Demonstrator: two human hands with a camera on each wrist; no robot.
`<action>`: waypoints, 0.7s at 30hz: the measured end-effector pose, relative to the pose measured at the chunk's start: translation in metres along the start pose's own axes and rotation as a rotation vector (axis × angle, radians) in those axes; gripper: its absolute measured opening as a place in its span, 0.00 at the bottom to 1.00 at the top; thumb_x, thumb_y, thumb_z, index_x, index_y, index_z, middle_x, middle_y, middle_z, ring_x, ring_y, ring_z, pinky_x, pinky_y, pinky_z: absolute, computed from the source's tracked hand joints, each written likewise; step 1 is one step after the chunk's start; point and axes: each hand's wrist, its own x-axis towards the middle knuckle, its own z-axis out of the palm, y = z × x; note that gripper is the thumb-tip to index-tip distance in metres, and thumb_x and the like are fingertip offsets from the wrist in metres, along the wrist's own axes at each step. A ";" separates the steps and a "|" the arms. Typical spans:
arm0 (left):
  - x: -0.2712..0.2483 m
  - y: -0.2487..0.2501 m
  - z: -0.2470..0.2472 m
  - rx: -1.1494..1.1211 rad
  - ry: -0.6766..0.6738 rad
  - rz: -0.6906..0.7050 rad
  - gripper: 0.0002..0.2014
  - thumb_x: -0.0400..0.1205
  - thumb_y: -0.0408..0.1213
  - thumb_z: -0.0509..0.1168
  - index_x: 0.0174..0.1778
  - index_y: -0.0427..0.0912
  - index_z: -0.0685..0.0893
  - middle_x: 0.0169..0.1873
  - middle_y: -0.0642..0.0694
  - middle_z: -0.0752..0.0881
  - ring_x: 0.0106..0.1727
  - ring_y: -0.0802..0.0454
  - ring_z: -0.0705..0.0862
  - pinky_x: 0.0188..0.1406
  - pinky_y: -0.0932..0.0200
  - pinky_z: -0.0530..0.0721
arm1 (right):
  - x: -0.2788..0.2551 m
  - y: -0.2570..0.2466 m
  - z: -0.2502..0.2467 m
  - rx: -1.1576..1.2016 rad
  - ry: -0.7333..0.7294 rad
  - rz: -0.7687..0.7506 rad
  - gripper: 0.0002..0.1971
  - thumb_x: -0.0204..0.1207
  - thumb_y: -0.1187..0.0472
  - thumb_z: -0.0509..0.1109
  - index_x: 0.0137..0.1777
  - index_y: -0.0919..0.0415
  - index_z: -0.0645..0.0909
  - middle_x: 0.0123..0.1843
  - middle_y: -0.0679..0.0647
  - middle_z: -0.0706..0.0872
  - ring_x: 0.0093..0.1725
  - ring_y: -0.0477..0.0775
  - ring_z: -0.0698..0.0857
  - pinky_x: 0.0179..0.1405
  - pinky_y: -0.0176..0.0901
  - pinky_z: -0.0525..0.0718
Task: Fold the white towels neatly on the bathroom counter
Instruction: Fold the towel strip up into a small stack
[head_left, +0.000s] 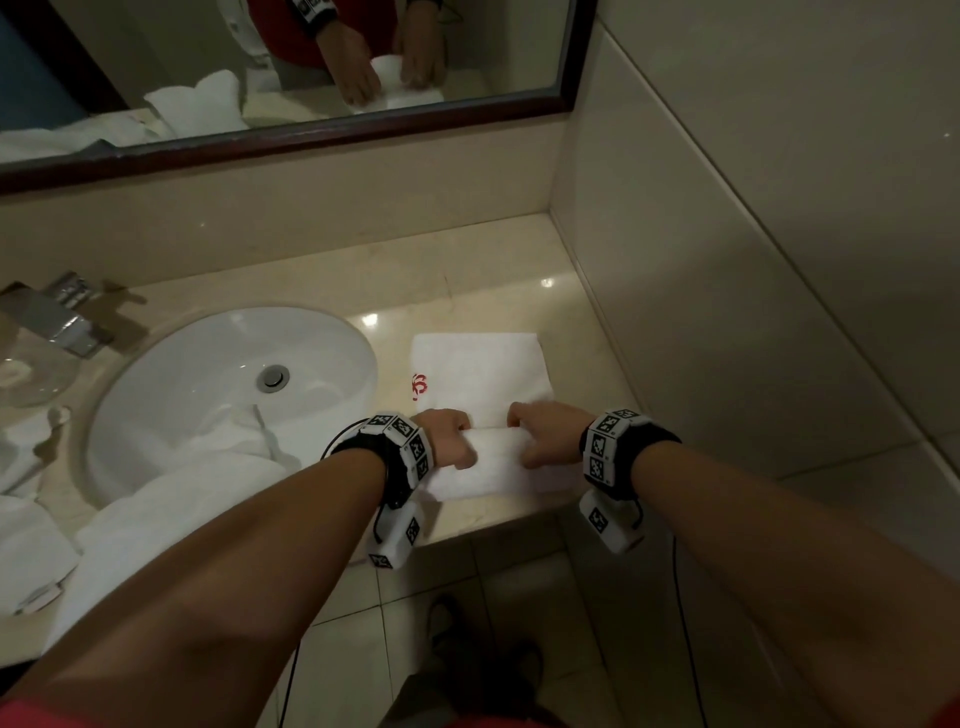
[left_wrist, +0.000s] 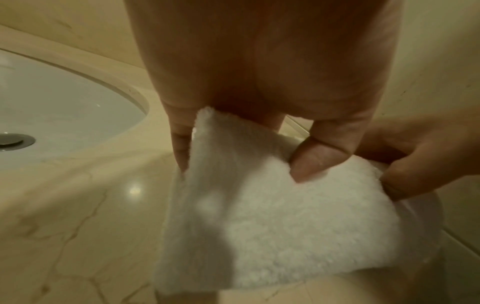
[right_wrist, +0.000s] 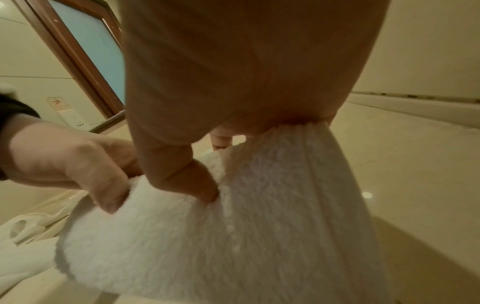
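A small white towel (head_left: 480, 374) with a red emblem lies on the beige counter (head_left: 467, 280) right of the sink. Its near part is lifted into a rolled fold. My left hand (head_left: 449, 436) grips the left end of that fold (left_wrist: 259, 205), thumb on top and fingers curled behind. My right hand (head_left: 545, 434) grips the right end (right_wrist: 259, 205), thumb pressed into the pile. The two hands are a short way apart at the counter's front edge. More white towels (head_left: 171, 493) lie heaped over the sink's near rim and the counter to the left.
The white oval sink (head_left: 208, 374) with its drain sits left of the towel, a chrome tap (head_left: 57, 312) behind it. A dark-framed mirror (head_left: 311, 140) runs along the back wall. A tiled wall (head_left: 727, 260) closes the counter's right side. Tiled floor shows below.
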 end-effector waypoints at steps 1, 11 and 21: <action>0.002 0.000 -0.001 0.011 -0.001 0.003 0.17 0.71 0.40 0.69 0.56 0.47 0.82 0.50 0.45 0.85 0.51 0.45 0.83 0.42 0.58 0.76 | 0.003 0.001 -0.001 -0.008 0.002 -0.002 0.23 0.67 0.53 0.73 0.61 0.53 0.73 0.55 0.53 0.78 0.51 0.56 0.80 0.49 0.52 0.83; 0.015 -0.004 0.000 0.092 0.060 0.006 0.19 0.72 0.45 0.70 0.59 0.47 0.85 0.54 0.47 0.86 0.54 0.46 0.83 0.50 0.58 0.79 | 0.014 0.004 0.002 -0.132 0.056 0.038 0.22 0.70 0.49 0.69 0.66 0.50 0.79 0.58 0.56 0.75 0.58 0.59 0.77 0.57 0.54 0.80; -0.001 0.003 0.009 0.256 0.363 0.114 0.20 0.71 0.36 0.63 0.58 0.57 0.76 0.57 0.53 0.77 0.60 0.48 0.76 0.62 0.50 0.74 | -0.002 0.000 0.003 -0.167 0.263 0.006 0.21 0.73 0.57 0.69 0.66 0.49 0.71 0.62 0.53 0.77 0.58 0.56 0.77 0.57 0.51 0.80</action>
